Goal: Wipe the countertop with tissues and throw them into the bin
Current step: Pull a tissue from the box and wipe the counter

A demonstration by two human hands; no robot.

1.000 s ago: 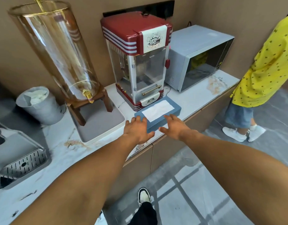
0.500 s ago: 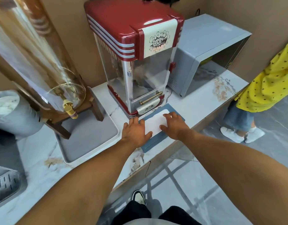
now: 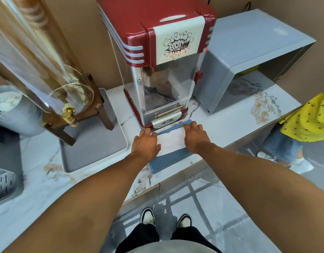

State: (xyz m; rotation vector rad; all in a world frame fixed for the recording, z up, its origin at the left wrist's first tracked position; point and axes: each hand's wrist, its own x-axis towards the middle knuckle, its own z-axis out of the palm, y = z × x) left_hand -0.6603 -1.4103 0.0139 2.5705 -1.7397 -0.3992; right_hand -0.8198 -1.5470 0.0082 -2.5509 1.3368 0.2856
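A blue tissue box (image 3: pixel 168 160) lies on the white marble countertop (image 3: pixel 225 128), right in front of the popcorn machine. A white tissue (image 3: pixel 171 141) shows in its top opening. My left hand (image 3: pixel 145 143) rests flat on the box's left end, fingers spread. On the right end lies my right hand (image 3: pixel 195 136), its fingers apart and reaching the far edge. Neither hand holds a tissue. At the far left stands a grey bin (image 3: pixel 15 114) with white tissues inside. Brown stains mark the counter (image 3: pixel 263 108).
A red popcorn machine (image 3: pixel 157 57) stands behind the box, with a grey microwave (image 3: pixel 245 57) to its right. A glass drink dispenser (image 3: pixel 48 70) sits on a grey tray (image 3: pixel 95 147) to the left. A person in a yellow shirt (image 3: pixel 309 121) stands at the right.
Both hands slid forward from the box's near edge onto its top, flanking the tissue. My view moved closer and tilted down over the counter.
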